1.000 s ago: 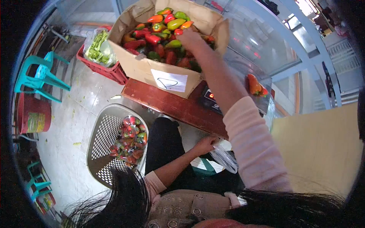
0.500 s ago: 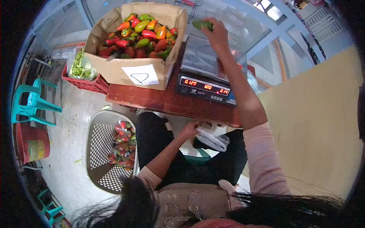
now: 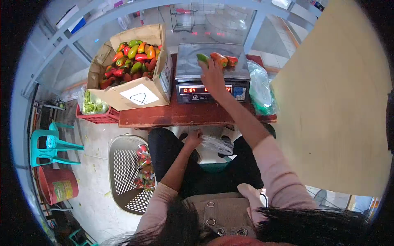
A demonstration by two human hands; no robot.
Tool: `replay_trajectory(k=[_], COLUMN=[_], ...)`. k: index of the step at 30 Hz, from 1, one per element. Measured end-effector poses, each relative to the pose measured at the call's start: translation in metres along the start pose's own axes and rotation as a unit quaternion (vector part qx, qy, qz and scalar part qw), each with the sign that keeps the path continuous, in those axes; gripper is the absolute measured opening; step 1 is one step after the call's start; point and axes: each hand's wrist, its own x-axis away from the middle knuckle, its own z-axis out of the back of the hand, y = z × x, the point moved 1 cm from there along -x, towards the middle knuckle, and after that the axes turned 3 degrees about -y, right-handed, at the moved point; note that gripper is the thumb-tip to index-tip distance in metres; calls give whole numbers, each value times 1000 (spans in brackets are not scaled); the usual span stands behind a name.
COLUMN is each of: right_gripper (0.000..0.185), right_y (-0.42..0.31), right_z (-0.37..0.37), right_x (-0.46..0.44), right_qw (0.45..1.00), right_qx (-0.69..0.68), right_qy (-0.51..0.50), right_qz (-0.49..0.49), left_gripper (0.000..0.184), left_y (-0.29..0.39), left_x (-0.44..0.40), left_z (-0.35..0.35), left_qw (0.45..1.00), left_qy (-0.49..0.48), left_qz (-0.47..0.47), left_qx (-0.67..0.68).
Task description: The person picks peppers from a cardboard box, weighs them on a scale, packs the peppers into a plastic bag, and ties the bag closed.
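Note:
My right hand (image 3: pixel 212 77) reaches over the metal platter of the digital scale (image 3: pixel 193 71), its fingers closed at a green pepper (image 3: pixel 201 57). Part of that pepper is hidden by the fingers. Just beyond my hand, an orange-red pepper (image 3: pixel 220 59) and a red pepper (image 3: pixel 232 61) lie on the platter. The lit display (image 3: pixel 189 89) reads 0.184 at its left; my wrist covers its middle. Down between my knees, my left hand (image 3: pixel 193 138) is closed on a clear plastic bag (image 3: pixel 216 144) that hangs to the right.
A cardboard box (image 3: pixel 119 100) of red, orange and green peppers stands left of the scale on the red table (image 3: pixel 164 118). Plastic bags (image 3: pixel 262 90) lie to its right. On the floor, a basket (image 3: pixel 120 172) holds bagged peppers (image 3: pixel 144 168). A plywood panel (image 3: pixel 328 115) rises at right.
My right hand has lowered the green pepper from the air onto the platter. The display went from 0.120 to 0.184. My left hand still grips the bag, and my view has shifted.

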Motion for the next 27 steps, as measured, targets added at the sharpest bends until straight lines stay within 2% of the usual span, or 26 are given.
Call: replay_trajectory(k=[1,3,6,8,11,14,15,18,20,23,25,27], right_gripper=[33,27,23,21,15,16,15,14,15,17,19,21], right_y=[-7,-18,-13,-6,18,32,33,34,27,21,36,36], right_z=[17,46,58,65,71,57,51,31,23,32,14,32], right_x=[20,107,199,248,282,273,276,282,285,279,296,288], right_qw=[997,959,939,905,842,864,869,888,907,887,869,870], right_qx=[-70,-227,-252,-285,-270,-296,-291,-267,-238,-301,-297,-305], right_qy=[22,-154,-190,-182,-242,-113,-132,-171,-169,-166,-196,-187], right_qz=[-1,-74,-137,-258,-399,-392,-377,-334,-304,-309,-344,-340], left_gripper=[24,26,26,26,27,29,30,28,28,28,28,27], left_y=[2,10,7,15,9,3,1,-11,-12,6,19,22], left_x=[0,5,10,14,20,31,35,41,39,39,34,26], left_z=[1,3,1,5,4,3,3,-7,-5,-4,-6,-14], left_qw=[1000,997,1000,999,999,997,995,999,998,997,995,991], left_qy=[-9,-24,-5,-28,-44,-60,-65,7,-36,-61,-68,-80], left_qz=[13,40,-9,-6,11,20,22,-16,-6,15,28,42], left_qx=[-19,-61,-8,-25,-17,-50,-68,-48,-44,-46,-68,-101])
